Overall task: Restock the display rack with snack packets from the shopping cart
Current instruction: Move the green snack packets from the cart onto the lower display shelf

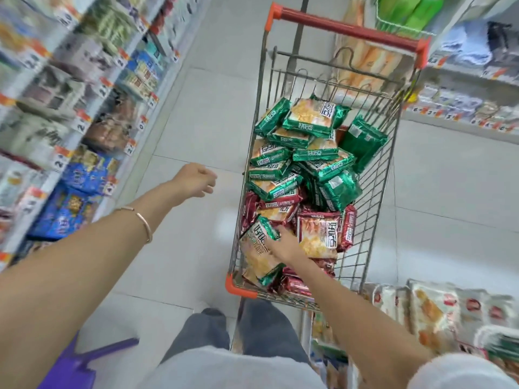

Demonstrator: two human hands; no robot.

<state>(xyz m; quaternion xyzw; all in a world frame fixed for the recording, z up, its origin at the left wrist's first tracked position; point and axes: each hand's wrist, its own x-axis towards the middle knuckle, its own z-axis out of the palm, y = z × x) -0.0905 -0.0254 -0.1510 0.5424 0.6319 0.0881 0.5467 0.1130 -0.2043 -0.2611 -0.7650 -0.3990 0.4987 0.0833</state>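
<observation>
A wire shopping cart (376, 214) with a red handle stands in the aisle, piled with several green and dark red snack packets (306, 153). My right hand (283, 244) reaches into the cart's near end and grips a green packet (259, 249) standing on its edge against the cart's left wall. My left hand (196, 179) hovers over the floor just left of the cart, fingers loosely curled, holding nothing. A display rack (438, 313) with similar packets shows at the lower right.
Stocked shelves with orange price tags (81, 119) line the left side, blurred by motion. More shelves (463, 108) run behind the cart on the right. A purple stool (84, 360) sits by my legs at lower left. White tiled floor lies between.
</observation>
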